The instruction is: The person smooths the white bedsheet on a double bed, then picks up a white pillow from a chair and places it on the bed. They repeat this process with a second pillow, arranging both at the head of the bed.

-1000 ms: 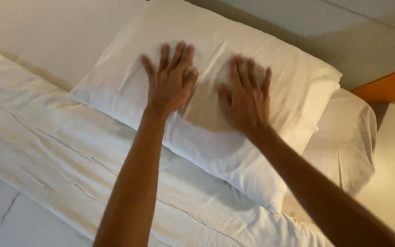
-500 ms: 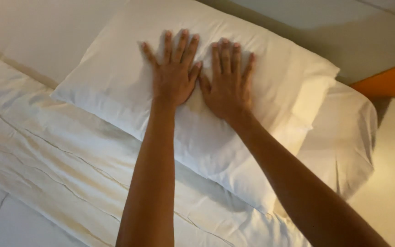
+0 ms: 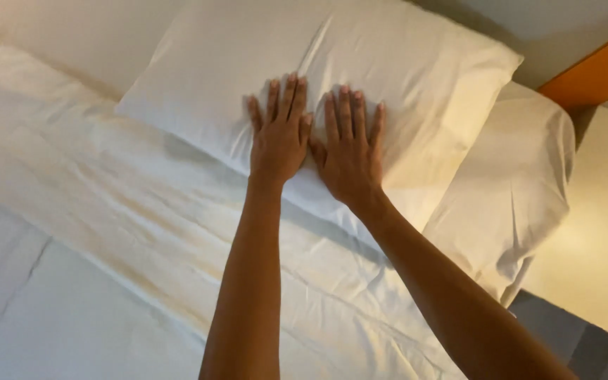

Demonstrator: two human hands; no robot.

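A white pillow (image 3: pixel 402 63) lies at the head of a bed, on top of the white sheet (image 3: pixel 107 211). My left hand (image 3: pixel 281 134) rests flat on the pillow's near half, fingers straight and together. My right hand (image 3: pixel 350 144) lies flat right beside it, thumbs almost touching. Both palms press down on the pillowcase and neither hand grips anything. A fold of white bedding (image 3: pixel 522 190) sticks out from under the pillow on the right.
A pale bedside surface (image 3: pixel 599 246) stands to the right of the mattress. An orange strip (image 3: pixel 592 70) runs along the wall at the upper right. A white duvet (image 3: pixel 29 317) covers the lower left.
My two hands have come together from apart and slid toward the pillow's near edge, staying flat on it. The view has shifted so the pillow sits further right.
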